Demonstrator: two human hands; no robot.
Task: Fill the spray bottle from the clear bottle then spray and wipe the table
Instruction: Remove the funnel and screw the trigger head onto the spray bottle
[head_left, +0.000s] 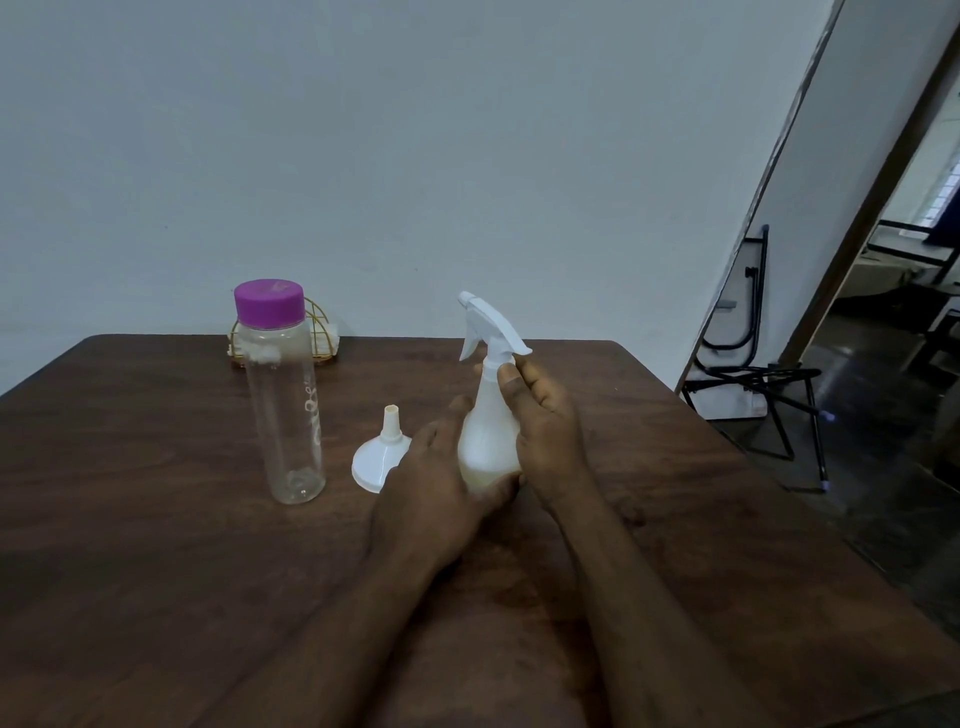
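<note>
Seems past the pour, given the capped, near-empty clear bottle (283, 415) and upturned funnel (378, 462) on the tabletop (156, 571), with left hand (431, 493) wrapped round the upright spray bottle (488, 426) low down and right hand (545, 431) pinching its collar, leaving spraying and wiping to do.

On the dark wooden worktop (156, 519), the white plastic spray bottle (488, 441) is upright near the middle, between the two hands. The left hand (431, 488) cups its lower body from the left, and the right hand (548, 431) grips its neck from the right. Just left of the left hand sits the white plastic funnel (376, 460), mouth down. Further left stands the clear plastic bottle with a purple cap (283, 405), and behind it, at the worktop's far edge, the gold wire holder (319, 332). A black metal frame (753, 374) stands on the floor to the right.
</note>
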